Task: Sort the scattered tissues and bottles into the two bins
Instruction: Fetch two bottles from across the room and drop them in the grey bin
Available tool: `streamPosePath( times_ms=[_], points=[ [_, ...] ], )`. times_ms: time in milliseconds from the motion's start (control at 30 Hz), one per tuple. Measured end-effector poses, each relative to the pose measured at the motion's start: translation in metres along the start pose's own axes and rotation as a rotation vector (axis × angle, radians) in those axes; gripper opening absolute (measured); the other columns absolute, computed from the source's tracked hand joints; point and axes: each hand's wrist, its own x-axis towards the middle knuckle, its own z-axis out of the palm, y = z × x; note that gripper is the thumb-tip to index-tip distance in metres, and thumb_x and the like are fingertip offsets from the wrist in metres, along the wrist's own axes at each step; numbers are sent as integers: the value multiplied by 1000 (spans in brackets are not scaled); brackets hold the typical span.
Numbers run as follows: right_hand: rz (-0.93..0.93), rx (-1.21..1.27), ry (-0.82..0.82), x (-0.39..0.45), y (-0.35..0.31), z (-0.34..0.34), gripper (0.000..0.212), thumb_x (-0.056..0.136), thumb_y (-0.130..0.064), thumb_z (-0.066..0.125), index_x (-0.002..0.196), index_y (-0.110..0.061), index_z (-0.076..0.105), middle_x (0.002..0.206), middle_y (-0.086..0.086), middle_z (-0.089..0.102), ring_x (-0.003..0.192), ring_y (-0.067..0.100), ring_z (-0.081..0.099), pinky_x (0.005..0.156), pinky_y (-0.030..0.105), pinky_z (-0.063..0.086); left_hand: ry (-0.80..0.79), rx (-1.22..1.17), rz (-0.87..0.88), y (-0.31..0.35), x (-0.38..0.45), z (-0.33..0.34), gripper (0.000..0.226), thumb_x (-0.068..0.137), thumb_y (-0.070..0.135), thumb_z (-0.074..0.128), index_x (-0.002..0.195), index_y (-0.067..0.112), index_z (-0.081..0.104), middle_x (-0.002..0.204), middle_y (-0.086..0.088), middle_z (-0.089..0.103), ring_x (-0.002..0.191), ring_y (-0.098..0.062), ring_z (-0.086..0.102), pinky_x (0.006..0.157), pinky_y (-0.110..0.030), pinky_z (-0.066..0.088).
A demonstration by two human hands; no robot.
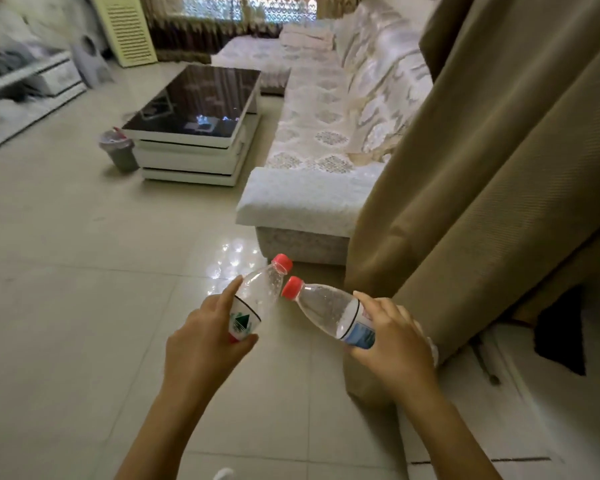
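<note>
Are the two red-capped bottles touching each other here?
Touching, apparently: in the head view the right bottle's cap meets the left bottle at its side with no visible gap.

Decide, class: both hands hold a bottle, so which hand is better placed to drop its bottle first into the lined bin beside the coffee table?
Probably left. The left hand grips the green-labelled clear plastic bottle on the side of the grey lined bin.

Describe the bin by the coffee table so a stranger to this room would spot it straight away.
Start at the low white coffee table with the glossy black top, standing on the tiled floor in front of the long sofa. At its near left corner, on the floor, stands a small round grey bin. A clear plastic liner with a red strip at its rim sets it apart.
</note>
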Motion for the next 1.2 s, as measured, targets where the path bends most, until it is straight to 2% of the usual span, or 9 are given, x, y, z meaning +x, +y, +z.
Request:
streamPosePath(
  times_ms=[167, 400, 533, 700, 900, 1033, 1200],
  points=[
    [-131, 14, -46, 29, -102, 49, 78, 78, -51, 68, 144, -34, 31, 138, -8, 46, 124, 14, 43, 104, 34, 40, 69, -9, -140, -95, -2, -40, 92, 75, 49, 72, 148, 44, 16, 128, 12, 53, 105, -15, 57, 63, -26, 44],
    [-303, 12, -69, 50, -237, 109, 78, 72, -48, 75, 140, -37, 38, 129, -10, 54, 117, 15, 50, 95, 36, 45, 159, -6, -346, -221, -23, -87, 93, 75, 54, 69, 148, 45, 12, 126, 13, 52, 101, -11, 57, 67, -26, 52],
    [-422, 4, -108, 68, -292, 129, 77, 71, -45, 76, 139, -37, 40, 125, -10, 56, 112, 15, 52, 88, 32, 45, 210, -22, -464, -269, -28, -103, 93, 76, 55, 69, 148, 44, 11, 126, 11, 53, 99, -12, 57, 68, -25, 50],
    [-515, -31, -181, 111, -342, 152, 78, 73, -44, 74, 141, -37, 35, 129, -11, 52, 115, 14, 49, 91, 32, 44, 232, -34, -594, -317, -17, -112, 94, 76, 58, 67, 147, 46, 7, 129, 12, 51, 100, -11, 57, 70, -26, 51],
    [-599, -37, -234, 190, -400, 190, 79, 73, -41, 74, 142, -34, 35, 128, -7, 54, 115, 18, 48, 96, 35, 42, 247, -27, -688, -369, 35, -120, 91, 78, 58, 64, 148, 46, 6, 130, 12, 49, 104, -10, 55, 72, -25, 51],
    [-646, -33, -258, 253, -446, 213, 79, 76, -41, 73, 143, -33, 33, 131, -6, 51, 117, 19, 47, 98, 34, 39, 255, -13, -729, -409, 94, -134, 91, 78, 58, 64, 148, 44, 8, 131, 10, 48, 106, -12, 54, 74, -27, 50],
    [-710, -41, -258, 332, -508, 235, 77, 74, -39, 74, 141, -32, 38, 128, -5, 54, 116, 21, 49, 96, 35, 39, 268, 20, -773, -459, 170, -156, 91, 79, 60, 62, 148, 44, 6, 135, 11, 46, 108, -10, 54, 72, -23, 46]
  ],
)
